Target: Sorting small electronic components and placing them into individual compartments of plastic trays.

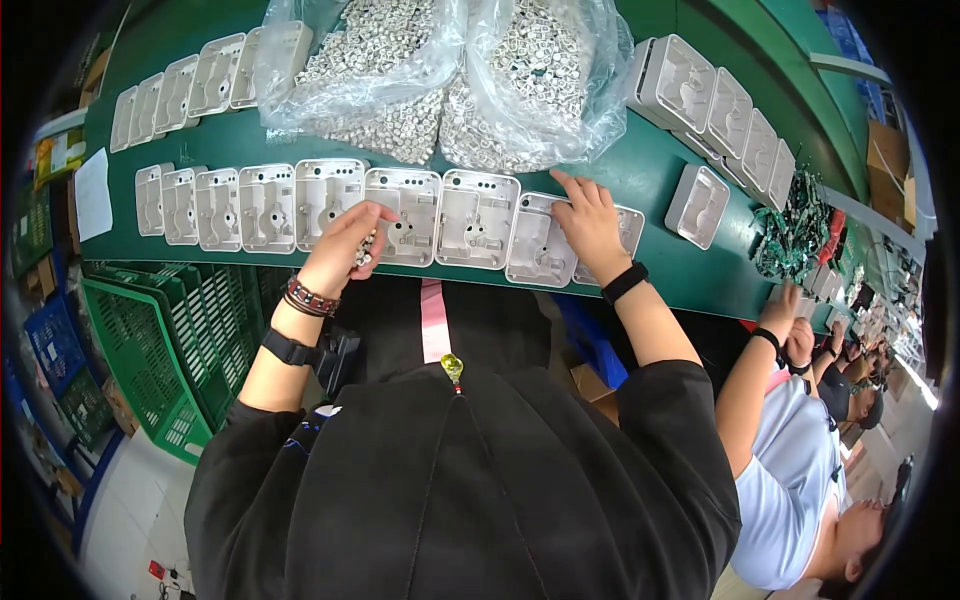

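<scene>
Several small pale pieces point(363, 250) lie clasped in the left hand point(345, 240), its fingertips over the row of light-grey housings point(268, 212). The right hand point(595, 215) spreads loosely across another housing point(540, 245), with nothing seen gripped. Judging by that handful and the two well-filled clear bags point(603, 92) beyond both hands, plenty is left; which housings are done is too small to tell. The housings look rigid, shallow and round-cornered, moulded inside; the bags are thin, crinkled plastic, the pieces chunky.
</scene>
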The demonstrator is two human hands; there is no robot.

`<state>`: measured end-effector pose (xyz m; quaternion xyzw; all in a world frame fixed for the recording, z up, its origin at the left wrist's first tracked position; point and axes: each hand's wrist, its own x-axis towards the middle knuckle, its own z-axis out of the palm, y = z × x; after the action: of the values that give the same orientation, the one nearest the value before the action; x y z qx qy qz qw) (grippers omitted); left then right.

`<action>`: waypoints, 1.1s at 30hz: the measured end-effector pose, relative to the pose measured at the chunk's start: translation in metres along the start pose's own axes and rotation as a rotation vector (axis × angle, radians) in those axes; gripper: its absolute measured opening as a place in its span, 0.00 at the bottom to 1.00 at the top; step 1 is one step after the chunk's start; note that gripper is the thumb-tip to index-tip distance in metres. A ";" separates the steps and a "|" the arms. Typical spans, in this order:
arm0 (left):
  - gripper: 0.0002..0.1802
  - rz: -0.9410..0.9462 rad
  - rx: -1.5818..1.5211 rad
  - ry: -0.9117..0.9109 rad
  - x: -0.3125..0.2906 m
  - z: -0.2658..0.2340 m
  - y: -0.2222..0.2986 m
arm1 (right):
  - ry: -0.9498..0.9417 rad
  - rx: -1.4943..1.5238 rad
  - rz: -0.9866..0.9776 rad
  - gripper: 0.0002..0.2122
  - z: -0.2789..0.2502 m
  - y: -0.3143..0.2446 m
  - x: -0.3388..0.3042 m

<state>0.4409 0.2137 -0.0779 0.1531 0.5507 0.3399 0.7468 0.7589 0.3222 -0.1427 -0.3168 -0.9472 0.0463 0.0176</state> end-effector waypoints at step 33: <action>0.24 0.041 0.261 -0.461 0.013 0.085 0.017 | 0.671 0.623 0.627 0.07 -0.120 -0.153 0.005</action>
<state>0.5159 0.2472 -0.0473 0.3329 0.4020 0.2373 0.8193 0.6711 0.2123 -0.0079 -0.5606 -0.6916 0.2237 0.3968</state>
